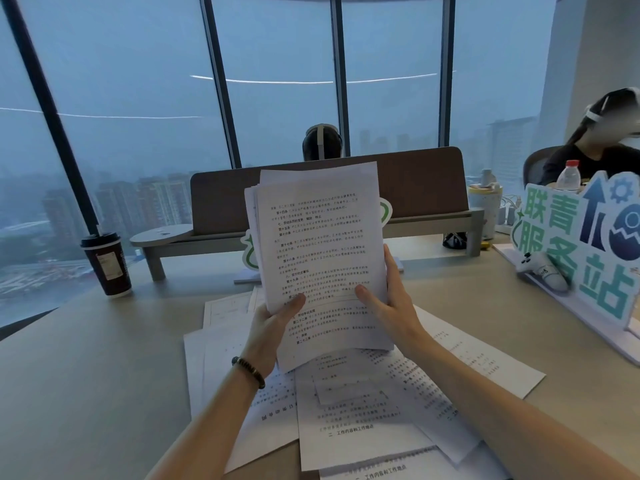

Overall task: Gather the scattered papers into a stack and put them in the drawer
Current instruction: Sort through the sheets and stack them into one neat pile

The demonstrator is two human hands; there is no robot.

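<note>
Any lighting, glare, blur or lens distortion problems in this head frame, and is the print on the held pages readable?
Head view: dim bluish daylight from the windows, no harsh shadows; light streaks reflect across the window glass; wide-angle bending curves the dark window frames; the white printed paper stack, held by left hand and right hand, shows headings, but the fine print is soft; the far people are blurred.

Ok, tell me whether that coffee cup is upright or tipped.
Upright: the coffee cup stands on its base on the desk, lid on top.
</note>
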